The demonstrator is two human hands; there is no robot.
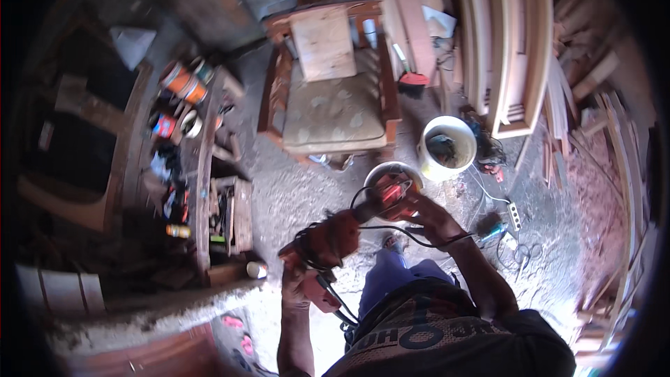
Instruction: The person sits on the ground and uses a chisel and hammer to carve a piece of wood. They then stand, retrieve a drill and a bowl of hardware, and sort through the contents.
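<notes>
I hold a red power tool (335, 237) with black cable looped over it. My left hand (296, 285) is closed on its rear body at lower left. My right hand (433, 216) is closed around the red front end (391, 195), where fine detail is hard to make out. This front end is over a white bucket (377, 167), partly hidden behind it. A dark cord hangs across my right wrist.
A wooden armchair (331, 108) stands ahead. A second bucket (447, 171), a power strip (514, 215) and cords lie to the right. Planks and frames (530, 63) lean at the right. A cluttered wooden bench (204, 188) is at the left.
</notes>
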